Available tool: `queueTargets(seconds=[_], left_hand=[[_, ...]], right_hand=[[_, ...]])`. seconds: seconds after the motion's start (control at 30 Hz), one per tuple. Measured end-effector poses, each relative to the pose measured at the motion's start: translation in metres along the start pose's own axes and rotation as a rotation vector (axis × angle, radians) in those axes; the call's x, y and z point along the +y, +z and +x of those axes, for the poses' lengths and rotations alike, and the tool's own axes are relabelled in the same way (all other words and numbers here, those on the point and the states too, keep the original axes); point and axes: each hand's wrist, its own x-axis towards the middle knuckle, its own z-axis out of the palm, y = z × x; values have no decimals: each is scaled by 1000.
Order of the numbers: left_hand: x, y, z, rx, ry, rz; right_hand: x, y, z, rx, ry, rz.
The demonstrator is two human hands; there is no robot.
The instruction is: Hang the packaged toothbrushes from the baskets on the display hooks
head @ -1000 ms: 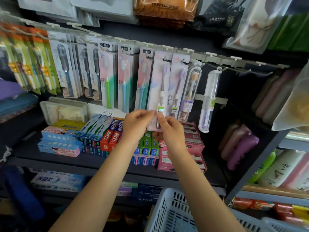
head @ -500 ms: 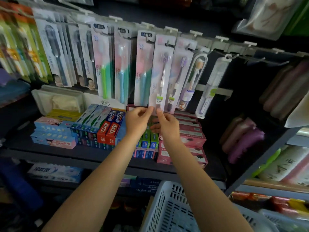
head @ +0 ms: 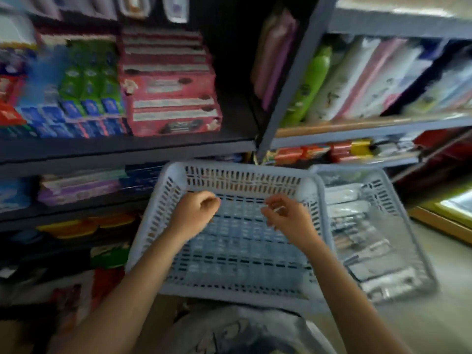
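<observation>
Head view, blurred by motion. At centre, a pale blue plastic basket (head: 237,254), rectangular with rounded corners and slotted lattice walls and floor; nothing can be made out inside it. Touching its edge at 3 o'clock, a second basket (head: 419,254) of the same moulded lattice holds the packaged toothbrushes (head: 357,236), glossy clear-and-white flat packs lying stacked lengthwise.

Over the first basket, both bare forearms reach in from 6 o'clock. The left hand (head: 195,213) is a loosely curled grip with fingers folded toward the palm, holding nothing visible. The right hand (head: 286,217) has fingers half bent and spread, a narrow empty grip; whether a fingertip touches the lattice cannot be told.

At 12 o'clock, a dark metal shelf (head: 127,146) carries matte red cartons (head: 168,103) stacked in steps, and beside them at 9 o'clock small blue and green boxes (head: 84,98) standing in rows. At 2 o'clock, a grey shelf (head: 370,125) with a wooden lip bears leaning smooth bottles, one green bottle (head: 310,83) among white and pink ones. At 6 o'clock, pale denim cloth (head: 242,330) on the person's lap.
</observation>
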Motion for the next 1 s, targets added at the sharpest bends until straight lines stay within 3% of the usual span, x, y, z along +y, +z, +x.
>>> queueTargets(seconds=[0.13, 0.27, 0.37, 0.5, 0.67, 0.9, 1.0], left_hand=[[85, 88, 31, -58, 150, 92], [174, 196, 59, -44, 366, 143], [206, 276, 91, -134, 413, 203], [220, 347, 150, -277, 212, 399], [193, 387, 216, -271, -22, 571], [162, 435, 264, -281, -109, 622], [160, 442, 269, -290, -68, 746]], right_hand=[[74, -99, -11, 331, 25, 177], [163, -184, -19, 514, 189, 472], [228, -224, -9, 447, 378, 672], [274, -250, 27, 332, 473, 858], [295, -275, 93, 361, 561, 676], [333, -261, 171, 166, 663, 550], [345, -260, 186, 168, 626, 488]])
